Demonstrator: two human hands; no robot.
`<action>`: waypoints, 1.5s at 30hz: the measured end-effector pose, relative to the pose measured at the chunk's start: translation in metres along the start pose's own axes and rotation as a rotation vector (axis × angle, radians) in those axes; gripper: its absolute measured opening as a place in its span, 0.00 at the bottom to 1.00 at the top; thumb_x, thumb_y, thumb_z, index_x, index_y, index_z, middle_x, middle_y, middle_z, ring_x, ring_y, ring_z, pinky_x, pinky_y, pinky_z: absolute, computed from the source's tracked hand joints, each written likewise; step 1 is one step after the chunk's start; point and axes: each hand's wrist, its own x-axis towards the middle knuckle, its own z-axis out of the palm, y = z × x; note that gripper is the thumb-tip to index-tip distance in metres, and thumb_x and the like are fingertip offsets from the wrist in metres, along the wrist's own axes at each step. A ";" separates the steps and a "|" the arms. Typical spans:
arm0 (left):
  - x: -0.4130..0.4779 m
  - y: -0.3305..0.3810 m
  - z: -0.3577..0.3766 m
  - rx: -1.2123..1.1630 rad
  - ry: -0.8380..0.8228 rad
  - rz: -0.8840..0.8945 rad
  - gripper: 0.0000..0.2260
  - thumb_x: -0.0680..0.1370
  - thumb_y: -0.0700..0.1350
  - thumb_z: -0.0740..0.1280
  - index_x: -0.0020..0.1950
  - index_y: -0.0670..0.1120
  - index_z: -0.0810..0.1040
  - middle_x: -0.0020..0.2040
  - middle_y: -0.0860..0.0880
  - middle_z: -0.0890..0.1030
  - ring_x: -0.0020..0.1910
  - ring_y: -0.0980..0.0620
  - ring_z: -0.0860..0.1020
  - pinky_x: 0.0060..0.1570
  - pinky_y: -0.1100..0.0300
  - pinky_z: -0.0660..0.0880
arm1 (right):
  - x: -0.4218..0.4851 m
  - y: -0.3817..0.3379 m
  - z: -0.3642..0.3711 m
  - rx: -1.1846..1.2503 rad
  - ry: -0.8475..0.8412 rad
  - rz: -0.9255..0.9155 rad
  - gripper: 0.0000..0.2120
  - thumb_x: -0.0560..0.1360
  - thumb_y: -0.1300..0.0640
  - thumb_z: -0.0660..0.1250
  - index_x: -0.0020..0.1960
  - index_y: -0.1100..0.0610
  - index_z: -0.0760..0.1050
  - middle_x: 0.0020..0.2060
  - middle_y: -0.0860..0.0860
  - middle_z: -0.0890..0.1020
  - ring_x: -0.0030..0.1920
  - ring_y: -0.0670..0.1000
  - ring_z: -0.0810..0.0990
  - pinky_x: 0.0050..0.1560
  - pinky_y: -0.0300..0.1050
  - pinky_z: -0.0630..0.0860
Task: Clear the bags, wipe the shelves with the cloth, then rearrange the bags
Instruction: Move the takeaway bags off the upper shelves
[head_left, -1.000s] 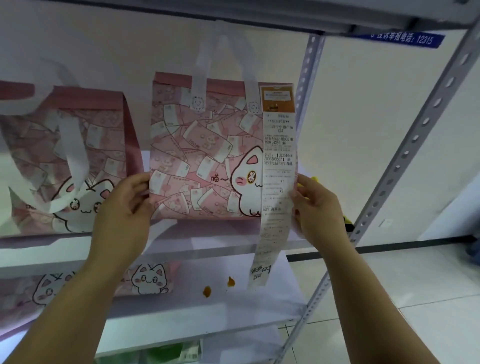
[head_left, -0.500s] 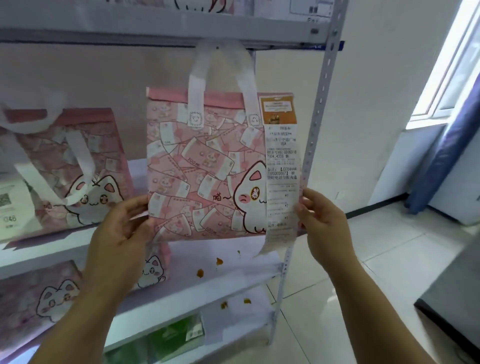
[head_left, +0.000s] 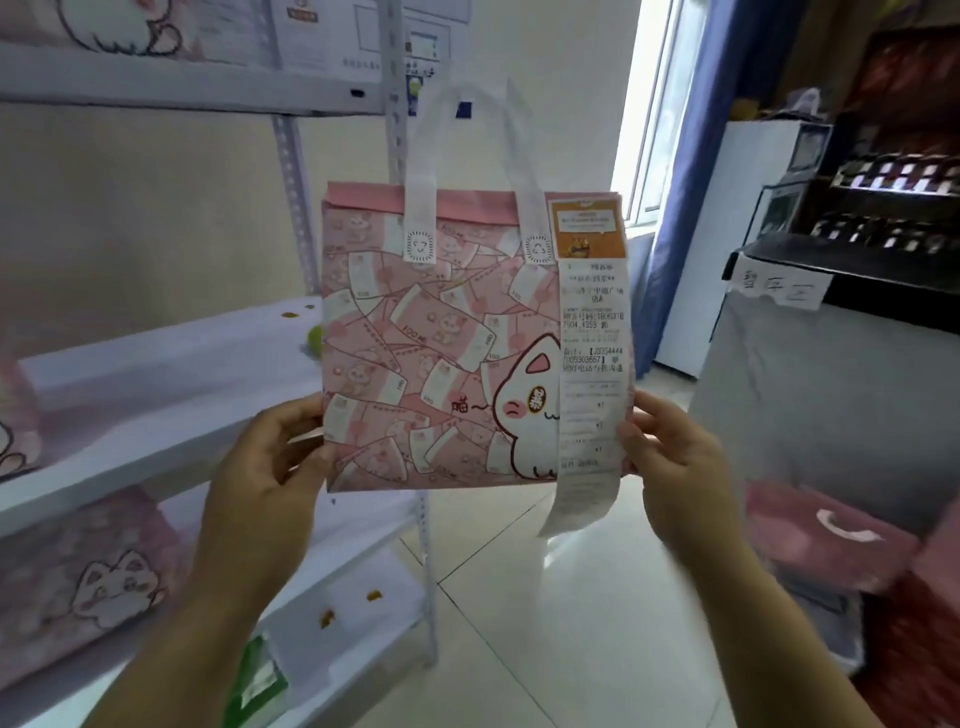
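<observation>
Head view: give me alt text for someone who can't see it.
The left hand and right hand hold a pink cat-print bag upright by its lower sides in front of the shelves. A long receipt hangs down its right edge. More bags sit on the shelves at left.

A bright window (head_left: 644, 104) stands in the upper middle of the frame, with a blue curtain (head_left: 685, 208) hanging along its right side. Right of the curtain is a white cabinet (head_left: 727, 234). At the far right, a dark display rack (head_left: 883, 208) sits above a grey box (head_left: 810, 405) that bears a handwritten paper label (head_left: 776, 288). Pale floor tiles (head_left: 545, 623) cover the lower middle. A green packet (head_left: 257, 680) lies at lower left.
</observation>
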 end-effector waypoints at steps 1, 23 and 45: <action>0.004 0.001 0.018 -0.018 -0.030 0.006 0.21 0.77 0.35 0.65 0.48 0.65 0.77 0.49 0.61 0.82 0.48 0.60 0.80 0.41 0.64 0.76 | 0.003 0.004 -0.016 -0.015 0.036 0.004 0.16 0.78 0.61 0.62 0.52 0.39 0.77 0.42 0.41 0.84 0.36 0.45 0.82 0.34 0.37 0.78; 0.152 -0.011 0.475 -0.181 -0.338 0.014 0.14 0.74 0.36 0.68 0.47 0.57 0.76 0.47 0.56 0.81 0.45 0.62 0.81 0.34 0.73 0.75 | 0.217 0.136 -0.334 -0.253 0.263 0.049 0.13 0.77 0.63 0.62 0.53 0.45 0.76 0.44 0.46 0.83 0.40 0.41 0.82 0.34 0.32 0.77; 0.434 -0.058 0.874 -0.141 -0.595 0.170 0.09 0.76 0.40 0.67 0.52 0.49 0.73 0.50 0.49 0.79 0.50 0.46 0.80 0.48 0.52 0.80 | 0.547 0.298 -0.490 -0.493 0.658 0.097 0.11 0.77 0.62 0.63 0.55 0.48 0.76 0.48 0.46 0.81 0.50 0.49 0.81 0.49 0.55 0.81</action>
